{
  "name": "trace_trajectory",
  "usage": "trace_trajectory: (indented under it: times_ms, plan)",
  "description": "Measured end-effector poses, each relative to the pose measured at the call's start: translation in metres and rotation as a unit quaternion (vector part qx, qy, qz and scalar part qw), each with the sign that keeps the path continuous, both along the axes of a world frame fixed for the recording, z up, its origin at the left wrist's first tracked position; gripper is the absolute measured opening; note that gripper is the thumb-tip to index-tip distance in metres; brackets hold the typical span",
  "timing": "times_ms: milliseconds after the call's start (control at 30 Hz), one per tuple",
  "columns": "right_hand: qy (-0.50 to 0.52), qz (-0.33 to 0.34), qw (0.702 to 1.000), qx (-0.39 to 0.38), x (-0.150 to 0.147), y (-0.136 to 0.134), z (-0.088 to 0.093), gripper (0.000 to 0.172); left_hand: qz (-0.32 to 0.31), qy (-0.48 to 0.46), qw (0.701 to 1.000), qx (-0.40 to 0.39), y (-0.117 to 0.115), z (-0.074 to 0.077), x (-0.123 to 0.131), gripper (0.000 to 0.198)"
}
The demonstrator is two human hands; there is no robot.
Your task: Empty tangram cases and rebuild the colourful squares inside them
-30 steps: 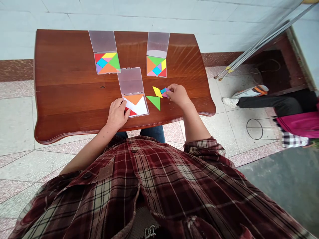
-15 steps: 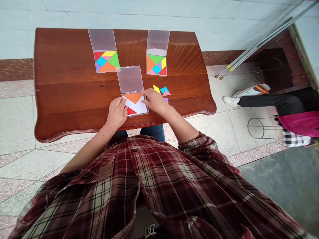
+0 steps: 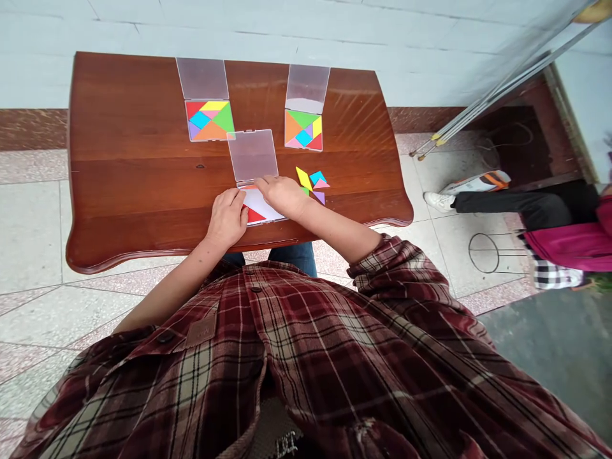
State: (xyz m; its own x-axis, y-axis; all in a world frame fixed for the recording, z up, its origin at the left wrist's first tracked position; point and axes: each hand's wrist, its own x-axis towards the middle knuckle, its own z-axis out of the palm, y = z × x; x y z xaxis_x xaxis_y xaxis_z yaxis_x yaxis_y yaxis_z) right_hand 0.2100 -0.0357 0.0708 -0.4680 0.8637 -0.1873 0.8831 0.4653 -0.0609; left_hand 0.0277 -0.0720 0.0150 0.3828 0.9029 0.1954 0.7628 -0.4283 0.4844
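A clear tangram case [image 3: 254, 156] lies unfolded in front of me, its lid flipped toward the back. My left hand [image 3: 228, 218] grips the left edge of the case's white tray [image 3: 265, 214], thumb beside a red triangle [image 3: 254, 215]. My right hand [image 3: 283, 194] reaches over the tray from the right. Its fingers are bent down on an orange triangle [image 3: 248, 187] along the back edge, covering most of that piece. Loose to the right are a yellow parallelogram [image 3: 303, 178], a blue square [image 3: 317, 177], a pink triangle [image 3: 321, 183], a purple triangle [image 3: 319, 197] and a partly hidden green piece [image 3: 305, 191].
Two filled tangram cases stand open farther back, one at the left [image 3: 210, 121] and one at the right [image 3: 303, 130]. The brown wooden table [image 3: 129, 159] meets a pale wall. Crutches [image 3: 478, 95] lean at the right, near a seated person's leg [image 3: 492, 209].
My right hand has slid left along the back edge of the tray, over the orange triangle. My left hand keeps its place on the case. The view has shifted slightly.
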Motion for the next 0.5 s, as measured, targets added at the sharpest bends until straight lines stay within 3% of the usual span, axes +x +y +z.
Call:
trace_trajectory:
  times_ms: [167, 233, 300, 400, 467, 500]
  plan:
    - [0.055, 0.005, 0.998, 0.0, -0.001, 0.007, 0.006, 0.037, 0.003, 0.007, 1.0, -0.006, 0.0, 0.002, 0.0, 0.045]
    - [0.105, -0.024, 0.994, 0.006, 0.006, 0.01, 0.01, 0.034, 0.005, 0.002, 1.0, -0.007, 0.001, 0.002, -0.001, 0.044]
    - [0.177, -0.088, 0.98, 0.034, 0.025, 0.011, 0.014, 0.029, 0.007, -0.001, 1.0, -0.009, 0.001, 0.002, -0.001, 0.045]
    - [0.289, -0.211, 0.93, 0.085, 0.074, 0.01, 0.017, 0.022, 0.009, 0.0, 1.0, -0.005, 0.001, 0.002, -0.001, 0.044]
    - [0.325, -0.303, 0.89, 0.102, 0.112, 0.006, 0.019, 0.021, 0.011, 0.0, 1.0, -0.001, 0.001, 0.002, -0.001, 0.044]
    - [0.32, -0.334, 0.883, 0.08, 0.128, 0.002, 0.02, 0.019, 0.012, -0.001, 1.0, 0.0, 0.001, 0.002, -0.001, 0.044]
